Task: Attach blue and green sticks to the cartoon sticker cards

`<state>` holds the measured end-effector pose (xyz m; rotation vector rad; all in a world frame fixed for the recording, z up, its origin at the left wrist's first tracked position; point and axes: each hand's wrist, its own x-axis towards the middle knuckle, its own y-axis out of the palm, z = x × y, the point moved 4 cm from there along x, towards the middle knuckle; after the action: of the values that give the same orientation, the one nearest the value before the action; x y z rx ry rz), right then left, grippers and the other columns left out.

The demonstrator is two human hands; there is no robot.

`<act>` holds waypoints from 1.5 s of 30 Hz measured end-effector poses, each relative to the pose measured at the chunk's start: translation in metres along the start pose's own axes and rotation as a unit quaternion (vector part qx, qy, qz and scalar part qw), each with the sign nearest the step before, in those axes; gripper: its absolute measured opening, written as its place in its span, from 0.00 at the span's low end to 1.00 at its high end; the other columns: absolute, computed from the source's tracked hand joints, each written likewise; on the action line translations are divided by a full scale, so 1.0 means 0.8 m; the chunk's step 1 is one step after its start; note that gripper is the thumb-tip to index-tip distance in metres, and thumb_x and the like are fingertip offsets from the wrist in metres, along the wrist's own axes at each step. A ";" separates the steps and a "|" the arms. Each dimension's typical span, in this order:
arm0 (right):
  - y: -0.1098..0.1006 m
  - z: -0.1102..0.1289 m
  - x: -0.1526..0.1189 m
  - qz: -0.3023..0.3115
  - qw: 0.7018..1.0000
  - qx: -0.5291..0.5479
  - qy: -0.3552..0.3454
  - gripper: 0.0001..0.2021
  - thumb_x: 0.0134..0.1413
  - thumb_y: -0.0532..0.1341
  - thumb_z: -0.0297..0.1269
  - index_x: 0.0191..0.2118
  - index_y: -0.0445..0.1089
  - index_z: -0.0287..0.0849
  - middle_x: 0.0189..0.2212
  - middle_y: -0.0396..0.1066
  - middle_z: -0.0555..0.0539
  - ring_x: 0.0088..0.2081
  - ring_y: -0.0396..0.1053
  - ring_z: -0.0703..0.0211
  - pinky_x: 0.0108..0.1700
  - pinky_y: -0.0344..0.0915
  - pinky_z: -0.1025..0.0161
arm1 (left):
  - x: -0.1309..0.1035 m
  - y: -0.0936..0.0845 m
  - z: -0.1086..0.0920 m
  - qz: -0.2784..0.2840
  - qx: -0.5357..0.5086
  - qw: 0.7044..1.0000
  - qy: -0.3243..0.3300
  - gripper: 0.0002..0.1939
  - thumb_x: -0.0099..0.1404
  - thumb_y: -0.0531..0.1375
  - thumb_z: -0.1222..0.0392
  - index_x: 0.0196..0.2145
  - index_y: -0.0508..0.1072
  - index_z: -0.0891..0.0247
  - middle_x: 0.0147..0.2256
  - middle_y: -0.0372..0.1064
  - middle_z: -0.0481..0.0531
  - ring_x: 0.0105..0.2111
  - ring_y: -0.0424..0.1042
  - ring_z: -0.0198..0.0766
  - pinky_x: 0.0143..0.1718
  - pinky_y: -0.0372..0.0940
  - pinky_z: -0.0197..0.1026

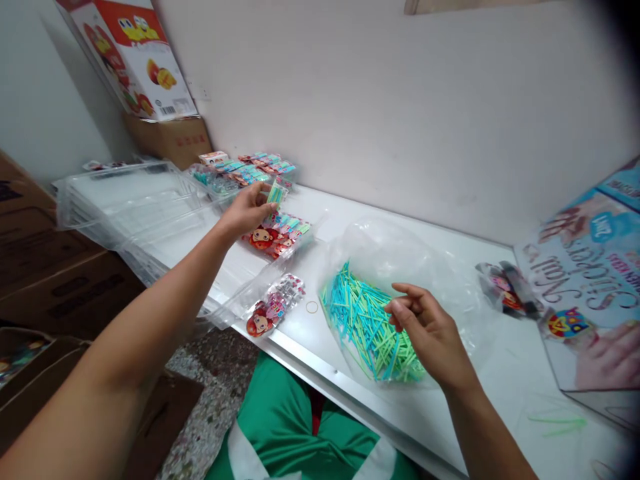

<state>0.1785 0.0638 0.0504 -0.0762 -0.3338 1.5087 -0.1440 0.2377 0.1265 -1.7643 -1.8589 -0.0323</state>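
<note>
My left hand point(253, 208) pinches a small packet point(277, 193) with green and blue sticks, just above a pile of printed packets point(277, 235) that show a red-haired cartoon figure. Over the right side of a clear plastic bag point(370, 247) hangs my right hand point(425, 327), its fingers loosely curled and apart, holding nothing. Many blue and green sticks point(370, 323) lie in that bag. Between the pile and the bag's left edge are another cartoon packet point(273, 308) and a rubber band point(312, 307) on the white table point(320, 353).
Clear plastic trays point(145, 207) cover the table's left part, with more filled packets point(250, 168) behind them. Boxes point(167, 137) stand at the back left. On the right are dark-wrapped packets point(507, 288) and a Nail Stickers box point(595, 267); loose green sticks point(560, 423) lie nearer.
</note>
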 end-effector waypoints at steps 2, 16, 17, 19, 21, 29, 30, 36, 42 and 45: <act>-0.003 -0.006 0.000 0.013 1.000 -0.017 0.021 0.16 0.56 0.57 0.44 0.48 0.63 0.46 0.31 0.67 0.49 0.31 0.66 0.63 0.33 0.66 0.64 | 0.031 0.018 0.033 0.060 0.086 0.993 -0.048 0.21 0.54 0.62 0.61 0.45 0.66 0.68 0.23 0.64 0.45 0.23 0.64 0.32 0.27 0.61 0.35; 0.006 -0.031 0.009 0.098 0.990 -0.098 0.039 0.13 0.58 0.55 0.45 0.45 0.66 0.46 0.33 0.70 0.49 0.32 0.68 0.61 0.35 0.65 0.63 | -0.078 0.065 -0.011 0.160 0.138 0.977 -0.017 0.17 0.62 0.52 0.52 0.37 0.73 0.66 0.30 0.72 0.54 0.30 0.70 0.40 0.33 0.64 0.40; 0.008 -0.029 0.008 0.104 0.989 -0.104 0.035 0.12 0.58 0.55 0.44 0.44 0.66 0.46 0.33 0.70 0.49 0.32 0.68 0.61 0.34 0.65 0.63 | -0.113 0.078 -0.017 0.205 0.150 0.967 -0.008 0.17 0.63 0.51 0.52 0.38 0.73 0.65 0.32 0.73 0.55 0.32 0.71 0.40 0.35 0.64 0.41; 0.010 -0.027 0.004 0.107 0.988 -0.112 0.025 0.12 0.58 0.55 0.43 0.44 0.67 0.46 0.33 0.70 0.50 0.31 0.68 0.62 0.34 0.65 0.64 | -0.175 0.100 -0.012 0.249 0.238 0.939 0.016 0.16 0.65 0.50 0.54 0.43 0.72 0.64 0.41 0.72 0.57 0.41 0.70 0.44 0.42 0.62 0.43; 0.008 -0.025 -0.001 0.106 0.987 -0.118 0.015 0.11 0.58 0.54 0.43 0.43 0.67 0.46 0.32 0.70 0.50 0.31 0.68 0.62 0.34 0.65 0.65 | -0.214 0.111 0.012 0.214 0.373 0.903 0.016 0.19 0.64 0.52 0.54 0.48 0.69 0.68 0.48 0.67 0.63 0.49 0.64 0.50 0.47 0.59 0.48; -0.003 -0.017 -0.027 0.102 0.984 -0.143 -0.003 0.10 0.59 0.53 0.42 0.42 0.67 0.46 0.31 0.70 0.51 0.32 0.68 0.63 0.33 0.64 0.66 | -0.232 0.121 0.083 0.179 0.546 0.816 -0.062 0.15 0.62 0.47 0.67 0.41 0.71 0.67 0.41 0.70 0.63 0.43 0.67 0.50 0.41 0.60 0.47; -0.004 -0.017 -0.029 0.100 0.984 -0.145 -0.003 0.10 0.59 0.53 0.42 0.42 0.67 0.46 0.32 0.70 0.51 0.32 0.68 0.63 0.33 0.64 0.66 | -0.232 0.121 0.082 0.177 0.543 0.818 -0.065 0.15 0.63 0.47 0.67 0.39 0.71 0.67 0.39 0.71 0.63 0.42 0.68 0.50 0.40 0.60 0.47; -0.006 -0.016 -0.040 0.104 0.981 -0.159 -0.020 0.10 0.59 0.53 0.41 0.43 0.68 0.46 0.32 0.70 0.50 0.34 0.68 0.61 0.35 0.63 0.64 | -0.233 0.114 0.075 0.164 0.524 0.831 -0.089 0.15 0.64 0.48 0.59 0.37 0.73 0.66 0.36 0.72 0.62 0.39 0.71 0.49 0.35 0.62 0.44; 0.019 -0.028 -0.043 0.075 0.992 -0.094 0.035 0.14 0.57 0.54 0.45 0.44 0.67 0.44 0.34 0.70 0.48 0.33 0.68 0.61 0.36 0.64 0.63 | -0.236 0.095 0.021 -0.033 0.142 0.983 -0.112 0.17 0.62 0.53 0.50 0.40 0.75 0.62 0.41 0.73 0.56 0.42 0.70 0.44 0.41 0.62 0.42; 0.055 -0.040 -0.043 0.101 0.993 -0.005 0.061 0.19 0.55 0.57 0.46 0.50 0.63 0.43 0.41 0.69 0.45 0.40 0.68 0.59 0.41 0.65 0.62 | -0.258 0.124 -0.002 -0.016 -0.174 0.958 -0.228 0.20 0.57 0.59 0.46 0.39 0.75 0.64 0.37 0.74 0.56 0.35 0.72 0.41 0.35 0.64 0.40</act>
<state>0.1434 0.0381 0.0027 -0.2154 -0.2401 1.6934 -0.0589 0.0615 0.0071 -2.1137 -2.3235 0.0418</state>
